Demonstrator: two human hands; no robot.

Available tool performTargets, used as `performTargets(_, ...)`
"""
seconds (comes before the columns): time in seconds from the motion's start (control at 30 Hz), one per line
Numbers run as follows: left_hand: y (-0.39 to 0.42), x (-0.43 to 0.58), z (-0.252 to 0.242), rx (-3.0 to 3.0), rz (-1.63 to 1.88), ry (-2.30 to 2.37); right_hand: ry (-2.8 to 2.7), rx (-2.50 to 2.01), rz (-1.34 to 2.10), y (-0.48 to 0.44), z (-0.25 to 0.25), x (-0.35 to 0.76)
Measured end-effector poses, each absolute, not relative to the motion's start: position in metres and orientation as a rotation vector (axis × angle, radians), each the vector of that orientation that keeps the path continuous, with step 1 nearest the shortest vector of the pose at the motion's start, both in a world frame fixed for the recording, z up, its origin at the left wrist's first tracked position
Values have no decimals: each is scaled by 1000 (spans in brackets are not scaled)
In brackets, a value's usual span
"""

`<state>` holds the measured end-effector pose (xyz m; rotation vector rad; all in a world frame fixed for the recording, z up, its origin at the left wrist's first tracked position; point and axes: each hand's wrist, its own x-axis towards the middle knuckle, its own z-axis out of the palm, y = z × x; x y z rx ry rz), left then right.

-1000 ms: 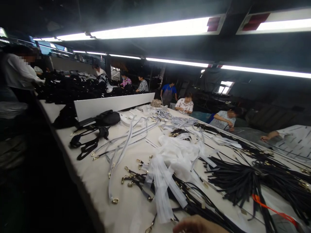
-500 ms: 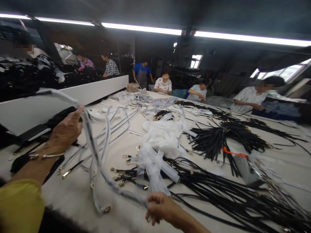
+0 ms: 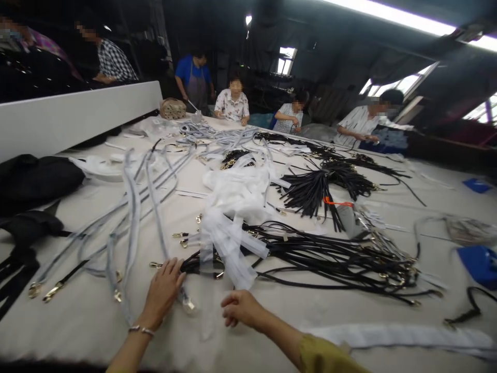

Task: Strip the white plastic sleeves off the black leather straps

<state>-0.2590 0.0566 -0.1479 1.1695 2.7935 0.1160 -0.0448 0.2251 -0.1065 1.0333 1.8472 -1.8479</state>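
My left hand [image 3: 163, 290] lies palm down on the near part of the table, fingers stretched, over a strap in clear plastic wrap [image 3: 158, 228]. The strap's metal clip end [image 3: 189, 305] shows just right of that hand. My right hand [image 3: 243, 311] hovers slightly to the right, its fingers loosely bent with nothing visible in them. Between the hands hangs a clear plastic strip [image 3: 208, 311] from a pile of white plastic sleeves [image 3: 233, 254]. Black straps with gold clips [image 3: 310, 254] run to the right from beneath this pile.
More wrapped straps [image 3: 132, 223] lie at left beside black cloth [image 3: 37, 178]. A tied bundle of black straps [image 3: 310, 191] rests further back. Blue pieces [image 3: 479, 264] sit at right. A white board [image 3: 89, 119] borders the left side. Several people work around the table [image 3: 97, 326].
My left hand has come down and right from its raised place, and the wrapped strap now lies on the table. My right hand has let go of the strap's end. The view has shifted right.
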Motion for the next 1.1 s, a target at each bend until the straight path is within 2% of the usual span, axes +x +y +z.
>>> performTargets(0.23,9,-281,-130,1185,83,2819,2617,1222,-1246,322,-87,60)
performTargets(0.4,-14,-265,-100,947,-43,3219,2868,1134,-820,346,-101,47)
performTargets(0.5,3,-235,-93,867,78,3033,2904,1016,-649,347,-113,29)
performTargets(0.63,43,-182,-101,710,331,2691,2932,844,-515,354,-119,30)
performTargets(0.77,66,-147,-109,626,283,2717,2945,726,-433,370,-116,55)
performTargets(0.97,60,-138,-112,429,264,2846,2928,764,-319,403,-114,121)
performTargets(1.1,51,-141,-116,290,370,2680,2871,849,-258,437,-116,184)
